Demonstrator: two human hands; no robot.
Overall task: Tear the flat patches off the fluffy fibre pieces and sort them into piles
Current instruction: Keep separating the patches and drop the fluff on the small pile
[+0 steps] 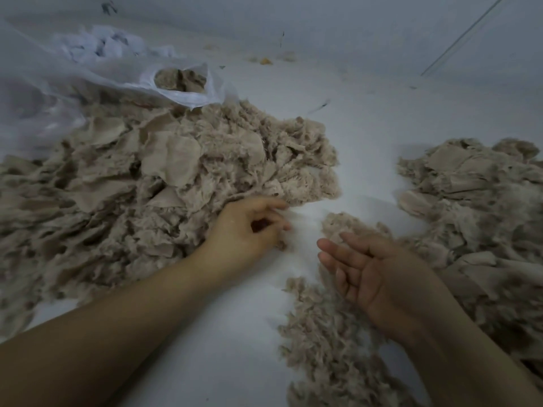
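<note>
- Reaching into the near edge of the big heap of beige fluffy fibre pieces with flat cloth patches (164, 183), the left hand (249, 230) has its fingers curled in a loose pinch; whether a tuft lies between them is too blurred to tell, though it looks set to draw out a fresh piece.
- The right hand (370, 271) lies palm up, fingers straight and relaxed, holding nothing, just over a small loose clump of beige fluff (349, 227); probably it waits to take the other end for tearing.
- That heap fills the 9 to 11 o'clock side, within easy reach as unsorted stock.
- A second mound of beige pieces showing many flat patches (476, 201) sits at 3 o'clock, well apart from the first, seemingly one sorted pile.
- A strip of patchless beige fluff (332, 333) runs toward 5 o'clock, apparently the other sort.
- A translucent white plastic bag (182, 92) at 11 o'clock gapes open, holding more beige material.
- All of it rests on a plain white counter (367, 127); scattered scraps lie at 12 o'clock against a pale wall, in dim light.
</note>
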